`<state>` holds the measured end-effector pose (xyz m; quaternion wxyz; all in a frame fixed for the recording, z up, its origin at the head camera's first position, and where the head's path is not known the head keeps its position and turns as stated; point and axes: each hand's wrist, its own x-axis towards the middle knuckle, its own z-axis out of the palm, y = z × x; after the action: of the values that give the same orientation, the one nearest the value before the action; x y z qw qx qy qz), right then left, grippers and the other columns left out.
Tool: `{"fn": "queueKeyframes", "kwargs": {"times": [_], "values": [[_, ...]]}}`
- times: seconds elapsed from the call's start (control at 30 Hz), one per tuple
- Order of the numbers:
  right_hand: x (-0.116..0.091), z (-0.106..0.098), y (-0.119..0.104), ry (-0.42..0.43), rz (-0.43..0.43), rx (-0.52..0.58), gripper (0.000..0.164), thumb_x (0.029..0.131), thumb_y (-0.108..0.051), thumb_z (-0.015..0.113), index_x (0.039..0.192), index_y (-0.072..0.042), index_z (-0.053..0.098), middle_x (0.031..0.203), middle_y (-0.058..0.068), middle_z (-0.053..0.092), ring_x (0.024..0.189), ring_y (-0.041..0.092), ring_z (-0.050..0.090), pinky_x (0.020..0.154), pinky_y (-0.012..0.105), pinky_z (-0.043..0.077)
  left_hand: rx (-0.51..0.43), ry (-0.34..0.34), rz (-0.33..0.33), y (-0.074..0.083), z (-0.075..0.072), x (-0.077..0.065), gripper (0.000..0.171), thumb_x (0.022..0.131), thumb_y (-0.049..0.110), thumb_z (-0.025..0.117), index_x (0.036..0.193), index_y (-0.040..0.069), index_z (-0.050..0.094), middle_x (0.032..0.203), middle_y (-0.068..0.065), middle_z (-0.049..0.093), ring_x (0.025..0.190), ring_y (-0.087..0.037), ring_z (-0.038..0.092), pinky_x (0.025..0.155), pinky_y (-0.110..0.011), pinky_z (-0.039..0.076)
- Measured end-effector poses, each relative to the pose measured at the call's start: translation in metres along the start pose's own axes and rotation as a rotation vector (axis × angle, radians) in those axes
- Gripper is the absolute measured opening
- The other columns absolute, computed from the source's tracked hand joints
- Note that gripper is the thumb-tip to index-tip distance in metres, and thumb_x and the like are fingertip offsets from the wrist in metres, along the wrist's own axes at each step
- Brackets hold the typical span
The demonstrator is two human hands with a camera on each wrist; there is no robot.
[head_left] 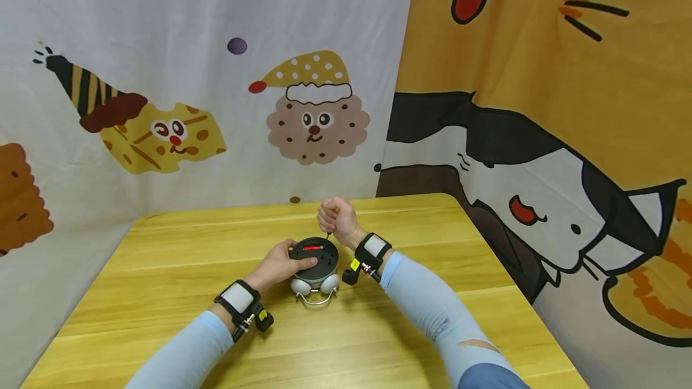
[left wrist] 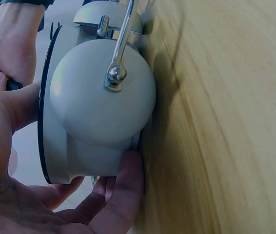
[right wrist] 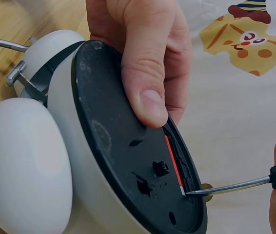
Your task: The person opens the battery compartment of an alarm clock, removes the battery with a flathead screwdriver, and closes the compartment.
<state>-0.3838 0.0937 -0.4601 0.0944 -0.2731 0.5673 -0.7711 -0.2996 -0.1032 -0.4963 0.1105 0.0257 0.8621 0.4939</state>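
A white twin-bell alarm clock [head_left: 326, 266] lies face down on the table, its black back [right wrist: 108, 131] upward and its bells [left wrist: 101, 92] towards me. My left hand [head_left: 280, 266] grips its left side, the thumb [right wrist: 152, 105] on the back and the other fingers round the rim. In my right hand [head_left: 339, 221], curled into a fist, is a screwdriver [right wrist: 235, 186] with a thin metal shaft and a dark handle mostly hidden by the fingers. Its tip touches the end of a red strip [right wrist: 174, 158] in a recess of the back; whether that is a battery I cannot tell.
The yellow wood-grain table [head_left: 178, 269] extends around the clock. A metal handle [head_left: 318, 302] sticks out from the bells towards me. Printed cloth [head_left: 189, 17] hangs behind the table and along its right side. Each wrist wears a strapped camera [head_left: 351, 275].
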Motion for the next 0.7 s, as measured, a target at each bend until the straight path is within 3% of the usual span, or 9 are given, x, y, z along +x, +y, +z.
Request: {"fn": "queueKeyframes", "kwargs": {"times": [0.5, 0.7], "values": [[-0.0027, 0.0044, 0.0059, 0.041, -0.03, -0.048, 0.042, 0.096, -0.014, 0.037, 0.057, -0.012, 0.022, 0.048, -0.012, 0.031, 0.044, 0.015, 0.024, 0.048, 0.04, 0.016, -0.014, 0.002, 0.012, -0.0028, 0.0009, 0.001, 0.061, 0.093, 0.037, 0.092, 0.13, -0.003, 0.064, 0.108, -0.015, 0.073, 0.09, -0.022, 0.065, 0.073, -0.03, 0.05], [-0.0047, 0.0028, 0.0066, 0.072, -0.007, -0.026, 0.041, 0.097, -0.016, 0.037, 0.059, -0.012, 0.021, 0.049, -0.012, 0.031, 0.045, 0.012, 0.026, 0.049, 0.035, 0.019, -0.016, 0.008, 0.013, -0.0021, 0.001, 0.0005, 0.061, 0.093, 0.036, 0.093, 0.129, -0.003, 0.064, 0.111, -0.016, 0.073, 0.092, -0.024, 0.065, 0.074, -0.03, 0.05]]}}
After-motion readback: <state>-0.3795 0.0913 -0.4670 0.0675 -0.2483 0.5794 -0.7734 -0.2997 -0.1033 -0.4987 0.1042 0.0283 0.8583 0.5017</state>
